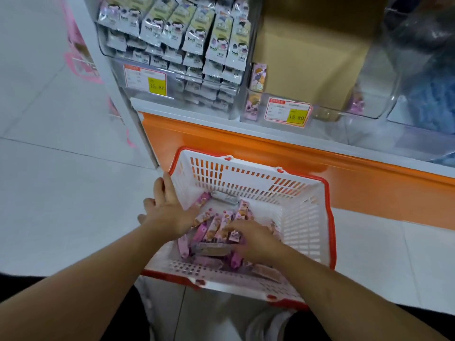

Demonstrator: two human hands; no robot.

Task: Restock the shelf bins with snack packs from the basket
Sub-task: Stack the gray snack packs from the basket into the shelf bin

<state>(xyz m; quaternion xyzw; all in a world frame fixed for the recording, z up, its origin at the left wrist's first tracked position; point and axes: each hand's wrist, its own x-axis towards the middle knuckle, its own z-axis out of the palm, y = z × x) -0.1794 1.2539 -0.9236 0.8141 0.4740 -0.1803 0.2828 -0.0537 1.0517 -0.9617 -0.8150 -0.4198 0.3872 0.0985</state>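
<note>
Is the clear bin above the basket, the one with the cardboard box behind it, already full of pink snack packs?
No: the clear bin holds only a few pink snack packs at its left edge, and most still lie in the basket.
</note>
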